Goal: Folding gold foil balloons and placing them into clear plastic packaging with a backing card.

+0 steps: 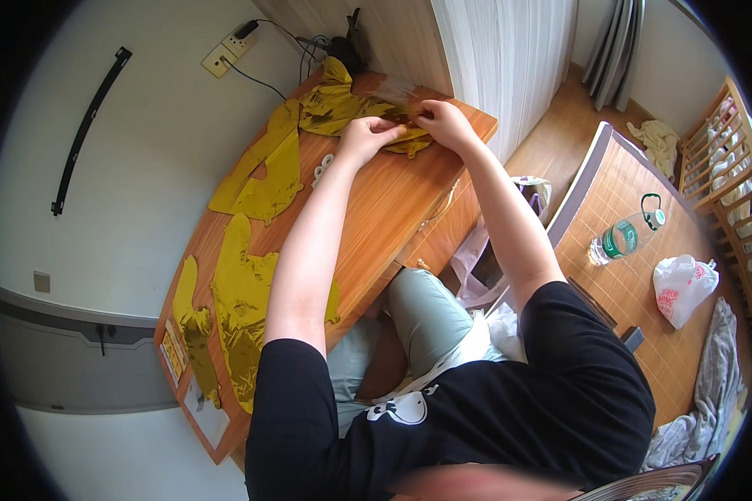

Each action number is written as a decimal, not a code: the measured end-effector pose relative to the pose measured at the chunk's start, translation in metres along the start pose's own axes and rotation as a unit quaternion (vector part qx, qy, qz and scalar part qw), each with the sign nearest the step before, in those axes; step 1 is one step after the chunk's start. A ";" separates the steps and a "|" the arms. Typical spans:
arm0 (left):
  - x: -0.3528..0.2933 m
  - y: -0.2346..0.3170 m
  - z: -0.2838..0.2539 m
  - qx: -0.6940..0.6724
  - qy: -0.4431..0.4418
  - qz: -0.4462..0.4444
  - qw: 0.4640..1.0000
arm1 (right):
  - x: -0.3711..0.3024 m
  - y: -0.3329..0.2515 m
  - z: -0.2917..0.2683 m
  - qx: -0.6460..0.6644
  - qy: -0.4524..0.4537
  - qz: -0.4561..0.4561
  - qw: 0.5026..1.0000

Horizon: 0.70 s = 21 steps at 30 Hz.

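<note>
Both my hands are at the far end of a wooden desk [376, 221], over a flat, uninflated gold foil balloon [330, 107]. My left hand [366, 139] pinches the balloon's edge between thumb and fingers. Close beside it, my right hand [444, 123] is also closed at the foil edge, its fingertips pressed together. What exactly lies between the fingertips is too small to make out. More flat gold foil balloons lie along the desk's left side: one with a cut-out hole [259, 194], a wrinkled one [238, 288] partly behind my left forearm, and a narrow one [194, 326].
Small white rings [322, 170] lie near my left forearm. Cables run from a wall socket [218, 62] to a black object [345, 54] at the desk's back. On my right, a low mat-topped surface [585, 213] holds a water bottle [625, 237] and a white plastic bag [683, 288].
</note>
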<state>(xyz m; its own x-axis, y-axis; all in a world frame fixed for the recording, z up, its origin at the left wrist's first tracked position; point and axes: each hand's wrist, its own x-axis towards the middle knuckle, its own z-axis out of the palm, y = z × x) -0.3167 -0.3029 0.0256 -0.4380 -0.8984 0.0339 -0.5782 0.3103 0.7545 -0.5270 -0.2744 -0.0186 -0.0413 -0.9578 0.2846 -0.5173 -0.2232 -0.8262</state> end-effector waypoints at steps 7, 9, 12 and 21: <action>0.004 -0.028 -0.007 -0.024 0.061 0.046 0.997 | 0.003 -0.019 0.005 0.010 0.015 -0.011 1.000; 0.001 -0.018 0.005 -0.004 0.070 0.050 0.996 | 0.001 -0.010 0.002 0.006 0.008 0.015 1.000; -0.003 -0.006 0.010 0.020 0.090 0.050 0.994 | -0.001 -0.006 0.000 0.002 0.022 0.021 1.000; -0.025 0.014 0.023 0.129 0.228 0.084 0.961 | 0.001 -0.011 0.001 -0.021 -0.019 -0.038 0.999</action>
<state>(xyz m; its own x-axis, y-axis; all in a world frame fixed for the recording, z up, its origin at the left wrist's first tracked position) -0.3298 -0.2692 0.0201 -0.2269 -0.8531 0.4698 -0.7024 0.4775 0.5278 -0.5207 -0.2729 -0.0100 0.0314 -0.9448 0.3263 -0.5533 -0.2883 -0.7815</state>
